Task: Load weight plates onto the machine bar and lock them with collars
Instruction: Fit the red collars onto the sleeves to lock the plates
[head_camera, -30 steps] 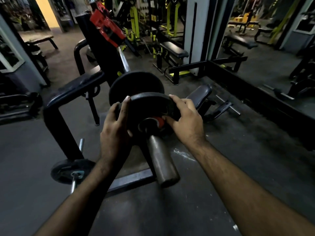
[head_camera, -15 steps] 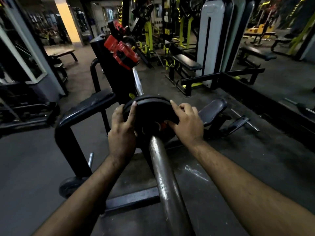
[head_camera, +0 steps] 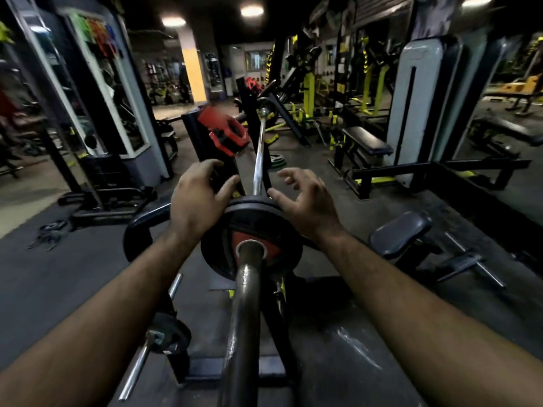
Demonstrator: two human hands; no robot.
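A black weight plate point(head_camera: 255, 221) with a red hub sits on the thick dark bar sleeve point(head_camera: 245, 312), which runs from the bottom of the frame toward the middle. My left hand point(head_camera: 197, 198) hovers at the plate's upper left rim with its fingers spread. At the upper right rim, my right hand point(head_camera: 305, 198) is lifted with fingers apart and holds nothing. The thin chrome shaft point(head_camera: 260, 160) continues beyond the plate. A red collar point(head_camera: 224, 132) rests on a black upright pad behind my left hand.
A black curved rack frame point(head_camera: 141, 227) stands left of the bar. A small plate point(head_camera: 170, 333) sits on a chrome peg low on the left. A padded seat point(head_camera: 399, 233) lies to the right. Benches and yellow machines fill the background.
Both hands have let go of the plate and opened above its rim. The plate sits further up the sleeve. The view has tilted upward.
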